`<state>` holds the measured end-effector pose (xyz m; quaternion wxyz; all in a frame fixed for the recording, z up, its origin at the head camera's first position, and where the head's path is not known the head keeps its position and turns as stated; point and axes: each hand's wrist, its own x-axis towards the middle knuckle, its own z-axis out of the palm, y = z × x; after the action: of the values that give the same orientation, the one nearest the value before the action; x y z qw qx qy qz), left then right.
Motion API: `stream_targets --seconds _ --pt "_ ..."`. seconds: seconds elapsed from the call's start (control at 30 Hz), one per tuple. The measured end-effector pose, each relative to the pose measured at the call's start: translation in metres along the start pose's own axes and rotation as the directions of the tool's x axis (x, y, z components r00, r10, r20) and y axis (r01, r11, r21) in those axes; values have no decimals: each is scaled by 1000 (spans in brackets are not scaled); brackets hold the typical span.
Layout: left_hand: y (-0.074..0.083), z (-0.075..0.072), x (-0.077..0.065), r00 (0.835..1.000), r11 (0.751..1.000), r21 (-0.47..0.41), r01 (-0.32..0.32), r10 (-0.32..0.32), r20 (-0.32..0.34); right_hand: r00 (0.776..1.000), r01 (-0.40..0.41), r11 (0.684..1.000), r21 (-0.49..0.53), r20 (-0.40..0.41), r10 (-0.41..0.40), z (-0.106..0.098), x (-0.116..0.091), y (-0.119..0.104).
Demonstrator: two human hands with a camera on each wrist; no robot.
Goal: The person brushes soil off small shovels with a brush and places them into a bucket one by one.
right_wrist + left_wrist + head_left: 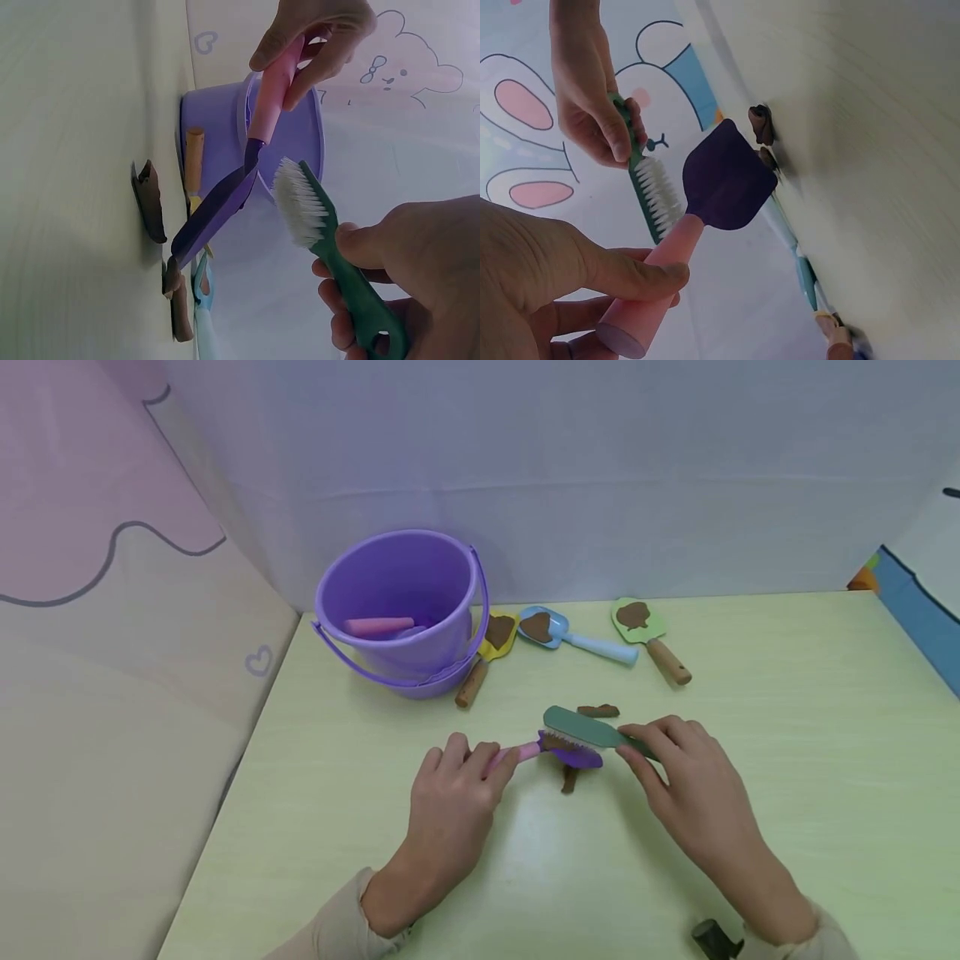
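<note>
My left hand point(456, 797) grips the pink handle of a small toy shovel point(727, 176) with a purple blade, held above the table. Between the fingers and thumb of my right hand point(690, 785) is a green brush point(349, 281) with white bristles. In the head view the brush overlaps the shovel's blade; the right wrist view shows the bristles close beside it, with a gap. Some brown material shows on the blade below the brush. Brown pieces lie on the table around it: one beyond the brush point(597, 711), another on the near side point(569, 779).
A purple bucket point(397, 652) with a pink-handled thing inside stands at the back left. Beside it lie a yellow shovel point(497, 639), a light blue shovel point(600, 647) and a green shovel point(651, 631), each with a brown patch. A dark object point(714, 937) sits by my right sleeve.
</note>
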<state>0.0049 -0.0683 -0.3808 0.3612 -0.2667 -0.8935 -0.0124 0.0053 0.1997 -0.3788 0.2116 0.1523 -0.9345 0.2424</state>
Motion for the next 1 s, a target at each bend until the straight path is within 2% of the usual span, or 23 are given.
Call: stream_targets --seconds 0.33,0.63,0.9,1.0 --pt "-1 -6 2 998 1000 0 -8 7 65 998 60 998 -19 -4 -60 3 -1 -3" --pt "-3 -7 3 998 1000 22 -17 15 57 995 92 994 -51 -21 -94 3 1 2" --pt "-2 -7 4 999 999 30 -23 22 32 996 71 993 -95 -43 -75 0 2 5" --pt "-2 -8 5 999 999 23 -22 22 33 997 56 995 -81 -46 -60 -2 2 3"
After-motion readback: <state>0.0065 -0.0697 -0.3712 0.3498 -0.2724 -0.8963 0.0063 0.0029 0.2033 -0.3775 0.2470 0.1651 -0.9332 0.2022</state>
